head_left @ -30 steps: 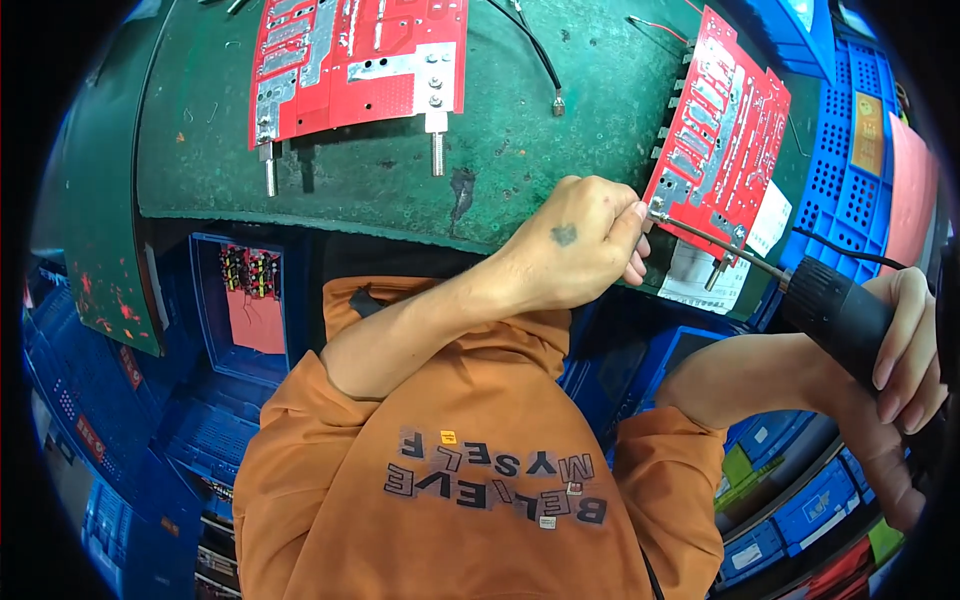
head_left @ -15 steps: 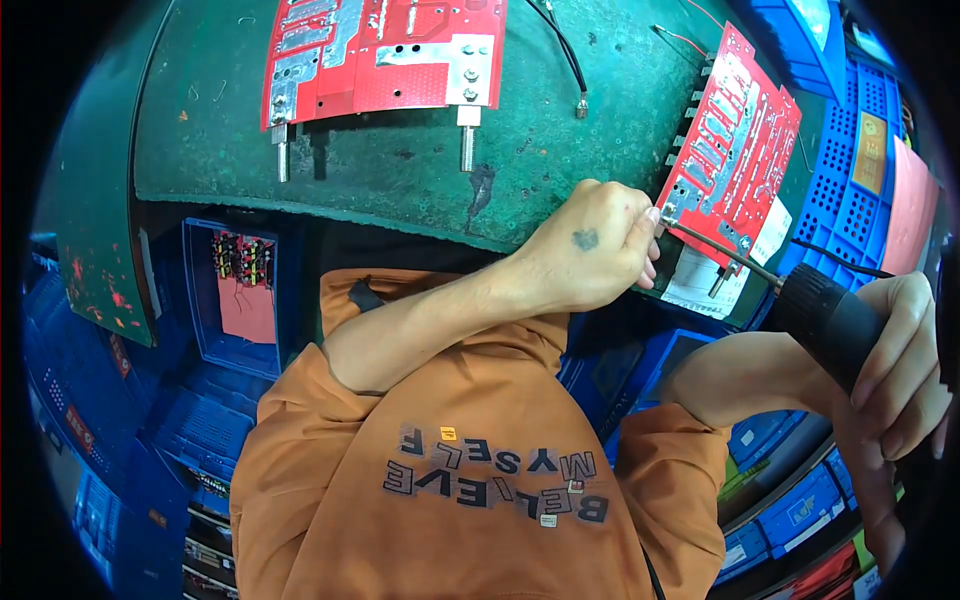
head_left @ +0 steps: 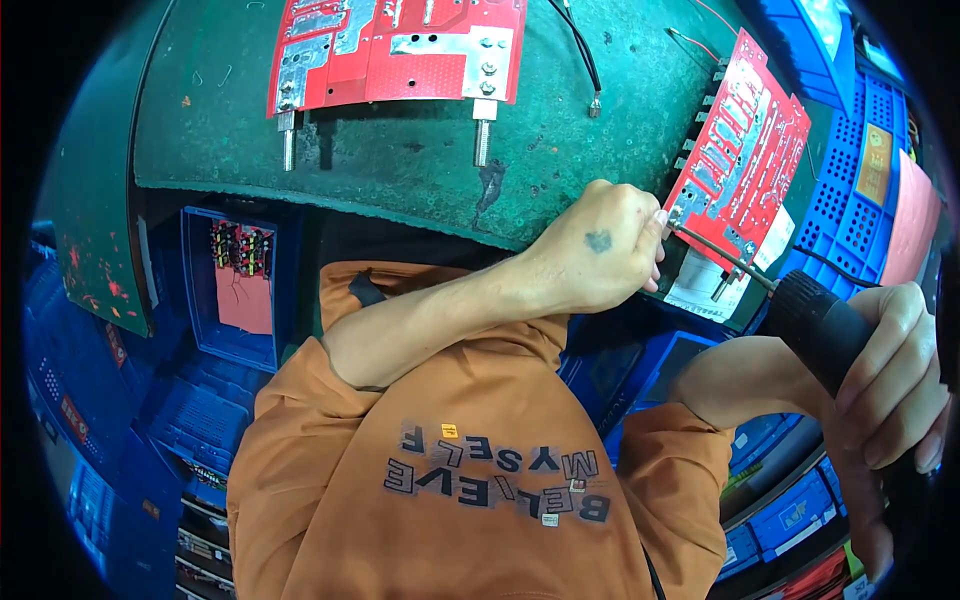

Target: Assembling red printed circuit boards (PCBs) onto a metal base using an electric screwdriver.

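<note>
My right hand (head_left: 893, 365) is wrapped round a black electric screwdriver (head_left: 818, 318). Its long thin bit (head_left: 722, 252) points left and reaches the near-left corner of a red circuit board (head_left: 745, 150), close to a screw there. At that corner my left hand (head_left: 610, 245) is closed, thumb and fingers pinched together. What they grip is hidden behind the fingers. A threaded metal post (head_left: 722, 288) sticks out from the board's near-right corner. Further left lies a second red circuit board (head_left: 400, 70), with two threaded posts at its near edge.
Both boards are on a worn green tabletop (head_left: 400, 190). A black cable (head_left: 583, 60) lies between them. Blue perforated crates (head_left: 850, 200) stand at the right. Below the table's edge at left, a blue bin (head_left: 235, 340) holds small parts and pink paper. White paper (head_left: 690, 290) shows under the right board.
The whole view has shifted slightly, so the boards appear a little further right. Both hands keep their hold, and the screwdriver bit stays at the same corner.
</note>
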